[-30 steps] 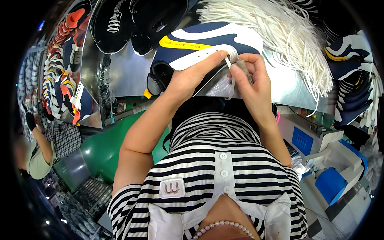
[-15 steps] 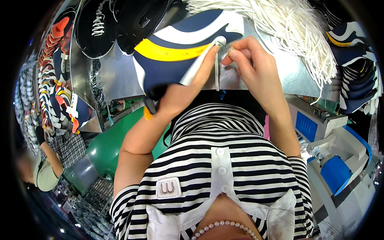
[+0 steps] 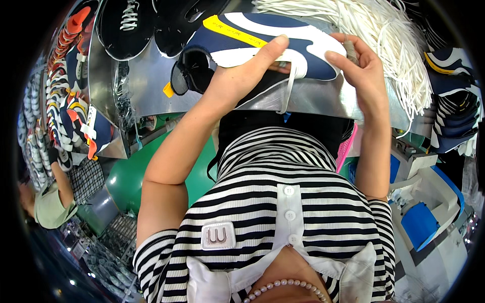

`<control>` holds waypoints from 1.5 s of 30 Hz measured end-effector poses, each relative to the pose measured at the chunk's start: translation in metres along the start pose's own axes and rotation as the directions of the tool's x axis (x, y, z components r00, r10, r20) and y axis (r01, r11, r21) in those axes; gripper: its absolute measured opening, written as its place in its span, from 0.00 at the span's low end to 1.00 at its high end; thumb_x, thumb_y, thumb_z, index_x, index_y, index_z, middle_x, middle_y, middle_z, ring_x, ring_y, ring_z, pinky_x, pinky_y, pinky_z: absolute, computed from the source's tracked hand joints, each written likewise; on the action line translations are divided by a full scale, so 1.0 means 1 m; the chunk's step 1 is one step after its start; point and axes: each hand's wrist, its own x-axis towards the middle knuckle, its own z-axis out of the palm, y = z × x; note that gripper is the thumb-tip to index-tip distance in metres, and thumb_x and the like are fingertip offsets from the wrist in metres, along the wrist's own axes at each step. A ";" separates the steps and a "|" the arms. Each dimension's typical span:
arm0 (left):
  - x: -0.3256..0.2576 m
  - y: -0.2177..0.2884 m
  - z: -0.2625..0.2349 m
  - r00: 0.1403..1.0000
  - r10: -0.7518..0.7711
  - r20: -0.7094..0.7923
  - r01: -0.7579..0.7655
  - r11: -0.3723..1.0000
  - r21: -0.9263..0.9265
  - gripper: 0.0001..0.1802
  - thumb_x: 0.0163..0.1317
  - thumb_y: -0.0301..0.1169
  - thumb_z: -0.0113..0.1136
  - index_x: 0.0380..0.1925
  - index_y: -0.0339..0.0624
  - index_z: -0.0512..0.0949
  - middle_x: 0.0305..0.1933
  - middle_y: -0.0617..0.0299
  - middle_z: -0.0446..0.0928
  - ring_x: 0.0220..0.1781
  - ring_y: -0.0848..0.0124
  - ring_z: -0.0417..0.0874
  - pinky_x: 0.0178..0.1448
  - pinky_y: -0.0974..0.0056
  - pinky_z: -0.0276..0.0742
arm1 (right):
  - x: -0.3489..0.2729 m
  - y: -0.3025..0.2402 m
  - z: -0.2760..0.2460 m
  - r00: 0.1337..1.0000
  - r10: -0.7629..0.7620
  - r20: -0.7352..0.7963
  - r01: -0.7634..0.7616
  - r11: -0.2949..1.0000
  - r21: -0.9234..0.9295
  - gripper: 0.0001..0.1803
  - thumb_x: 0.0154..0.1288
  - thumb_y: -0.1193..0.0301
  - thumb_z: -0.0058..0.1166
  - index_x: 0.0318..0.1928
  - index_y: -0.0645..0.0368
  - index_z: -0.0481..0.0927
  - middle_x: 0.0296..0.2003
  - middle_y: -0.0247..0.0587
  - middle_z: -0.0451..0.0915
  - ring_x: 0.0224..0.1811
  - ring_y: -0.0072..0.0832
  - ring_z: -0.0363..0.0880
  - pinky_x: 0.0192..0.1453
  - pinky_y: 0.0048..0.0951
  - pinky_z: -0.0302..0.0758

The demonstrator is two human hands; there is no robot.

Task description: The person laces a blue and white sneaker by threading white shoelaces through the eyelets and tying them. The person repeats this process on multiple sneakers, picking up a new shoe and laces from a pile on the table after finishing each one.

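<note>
A navy and white shoe upper [image 3: 273,25] with a yellow stripe lies on its side above the metal table [image 3: 156,96], its toe pointing right. My left hand [image 3: 237,78] grips it at the opening, thumb across the outside and some fingers showing inside. At the toe end, my right hand [image 3: 371,70] is closed on the edge, between thumb and fingers. One white lace [image 3: 290,91] comes out near the eyelets and hangs down to the table edge. The dark padded collar [image 3: 194,68] of the upper faces left.
A heap of loose white laces [image 3: 374,30] spreads over the back right. Black uppers [image 3: 126,30] lie back left. Stacked navy uppers [image 3: 454,111] stand at right, above a grey and blue machine [image 3: 424,217]. Orange-trimmed uppers [image 3: 76,111] line the left; a person [image 3: 55,202] works beyond.
The upper has turned, so its side now faces up and its toe points right. My right hand has left the lace by the eyelets and moved right to the toe.
</note>
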 end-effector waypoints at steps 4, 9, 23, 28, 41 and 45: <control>0.004 0.010 -0.014 0.994 0.079 0.074 -0.102 0.908 0.405 0.20 0.66 0.42 0.64 0.41 0.31 0.81 0.36 0.59 0.85 0.38 0.72 0.85 0.45 0.67 0.79 | 0.014 0.004 0.010 0.991 0.100 -0.093 -0.090 0.990 0.107 0.18 0.53 0.70 0.73 0.44 0.59 0.82 0.31 0.27 0.78 0.31 0.13 0.73 0.35 0.15 0.67; -0.009 0.015 -0.017 0.896 0.214 0.390 -0.444 0.486 0.753 0.20 0.61 0.40 0.66 0.45 0.35 0.80 0.35 0.50 0.84 0.36 0.58 0.86 0.40 0.62 0.79 | 0.027 0.016 0.005 0.985 0.072 -0.158 -0.049 0.988 0.143 0.12 0.60 0.68 0.68 0.40 0.59 0.82 0.30 0.26 0.78 0.30 0.12 0.71 0.33 0.14 0.65; -0.032 0.059 -0.004 0.846 0.507 0.163 -0.368 0.334 0.868 0.11 0.61 0.30 0.68 0.42 0.38 0.83 0.30 0.62 0.83 0.29 0.78 0.82 0.35 0.71 0.75 | -0.096 0.031 0.011 0.895 0.133 0.425 0.009 0.949 -0.316 0.11 0.63 0.69 0.63 0.29 0.63 0.77 0.20 0.32 0.67 0.22 0.18 0.62 0.27 0.25 0.60; -0.031 0.078 -0.004 0.884 0.435 0.171 -0.425 0.593 0.684 0.21 0.58 0.26 0.65 0.53 0.35 0.76 0.40 0.59 0.82 0.40 0.72 0.80 0.44 0.68 0.75 | -0.157 0.054 -0.043 0.933 0.161 0.322 -0.022 0.919 -0.394 0.06 0.58 0.77 0.64 0.35 0.66 0.81 0.30 0.40 0.77 0.29 0.27 0.74 0.34 0.25 0.70; -0.024 0.012 0.010 0.905 0.180 0.384 -0.420 0.245 0.874 0.16 0.69 0.40 0.56 0.47 0.41 0.81 0.41 0.51 0.82 0.40 0.52 0.82 0.45 0.57 0.77 | -0.018 0.002 0.017 0.971 -0.213 0.111 0.208 0.977 0.053 0.10 0.63 0.71 0.64 0.43 0.62 0.85 0.37 0.33 0.86 0.29 0.10 0.72 0.33 0.14 0.66; -0.025 0.026 0.027 0.897 0.185 0.400 -0.431 0.180 0.884 0.15 0.70 0.37 0.54 0.48 0.38 0.80 0.43 0.51 0.82 0.43 0.52 0.83 0.47 0.57 0.77 | -0.005 -0.006 0.020 0.990 -0.035 0.139 -0.023 0.918 0.397 0.06 0.68 0.72 0.59 0.41 0.62 0.80 0.31 0.32 0.81 0.20 0.07 0.62 0.24 0.13 0.57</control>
